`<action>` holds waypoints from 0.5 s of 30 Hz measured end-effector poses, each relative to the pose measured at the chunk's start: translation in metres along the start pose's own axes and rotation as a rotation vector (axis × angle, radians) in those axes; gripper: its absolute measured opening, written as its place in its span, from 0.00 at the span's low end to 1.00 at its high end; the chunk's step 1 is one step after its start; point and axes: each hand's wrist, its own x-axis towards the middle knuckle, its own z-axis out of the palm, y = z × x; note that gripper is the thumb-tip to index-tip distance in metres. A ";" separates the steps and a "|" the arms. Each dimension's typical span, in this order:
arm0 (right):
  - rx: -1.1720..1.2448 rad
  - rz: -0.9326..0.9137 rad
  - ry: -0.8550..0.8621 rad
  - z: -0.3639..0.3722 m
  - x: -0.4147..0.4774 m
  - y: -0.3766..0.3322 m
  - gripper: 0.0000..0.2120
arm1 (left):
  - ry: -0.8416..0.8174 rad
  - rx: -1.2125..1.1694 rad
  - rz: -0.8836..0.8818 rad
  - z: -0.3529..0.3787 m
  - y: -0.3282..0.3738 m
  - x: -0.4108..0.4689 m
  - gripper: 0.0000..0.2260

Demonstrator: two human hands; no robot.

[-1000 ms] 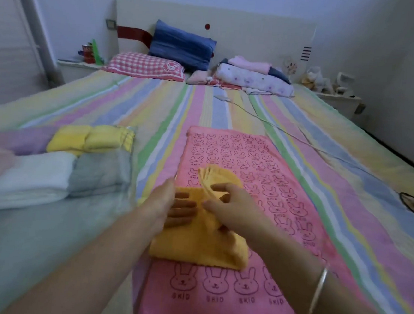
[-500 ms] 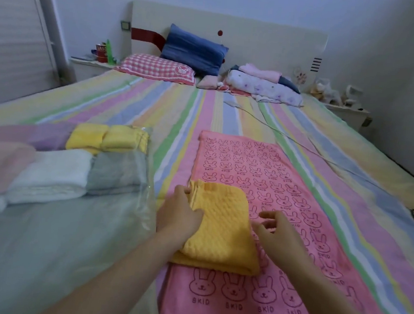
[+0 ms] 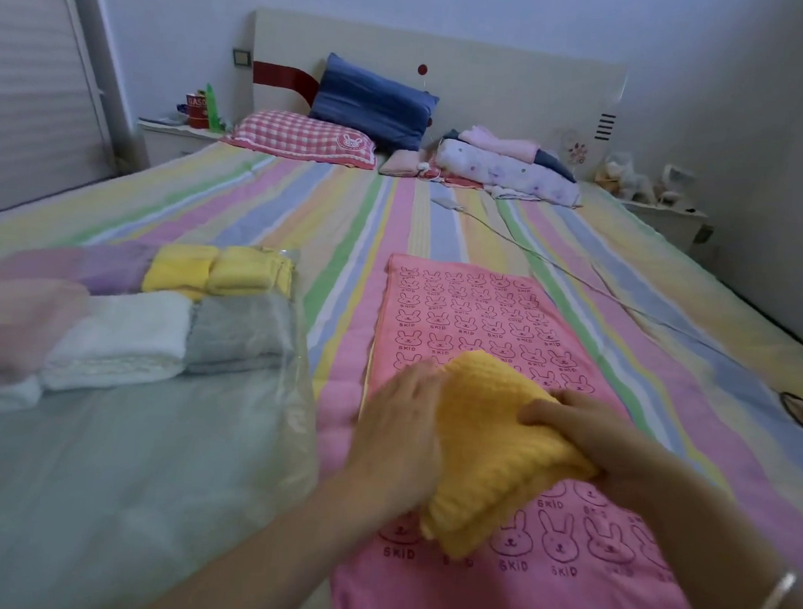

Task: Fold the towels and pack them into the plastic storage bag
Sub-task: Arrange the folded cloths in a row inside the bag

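Both hands now grip the folded yellow waffle-weave towel (image 3: pixel 490 438): left hand (image 3: pixel 398 430) clasping its left edge, right hand (image 3: pixel 587 437) its right, lifted and tilted over the pink bunny-print towel (image 3: pixel 467 310).

"SKID" printed under each bunny on pink towel (image 3: pixel 481 311); red can lettering unreadable.

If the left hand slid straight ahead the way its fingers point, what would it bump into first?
Probably nothing solid soon. The left hand points up the bed along the orange towel, so it would slide over the pink bunny towel, then bare striped sheet. Depth is hard to judge.
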 end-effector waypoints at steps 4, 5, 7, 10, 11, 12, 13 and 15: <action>-0.449 0.078 -0.006 -0.032 -0.008 0.016 0.30 | -0.208 -0.010 0.218 0.032 0.032 -0.015 0.34; -0.537 0.078 -0.004 -0.032 -0.009 0.020 0.34 | -0.268 0.044 0.229 0.043 0.033 -0.016 0.36; -0.595 0.048 -0.022 -0.028 -0.006 0.026 0.38 | -0.375 0.185 0.232 0.059 0.028 -0.016 0.47; -0.695 -0.041 -0.045 -0.017 -0.006 0.026 0.29 | -0.451 0.275 0.206 0.068 0.022 -0.011 0.56; -0.757 -0.083 -0.057 -0.012 -0.008 0.025 0.24 | -0.462 0.285 0.183 0.071 0.020 -0.010 0.59; -0.811 -0.128 -0.060 -0.006 -0.009 0.025 0.19 | -0.472 0.290 0.155 0.072 0.019 -0.009 0.61; -0.857 -0.173 -0.048 0.000 -0.012 0.024 0.16 | -0.480 0.283 0.123 0.074 0.017 -0.007 0.63; -0.953 -0.239 0.023 0.013 -0.019 0.023 0.12 | -0.485 0.221 0.059 0.071 0.014 -0.002 0.63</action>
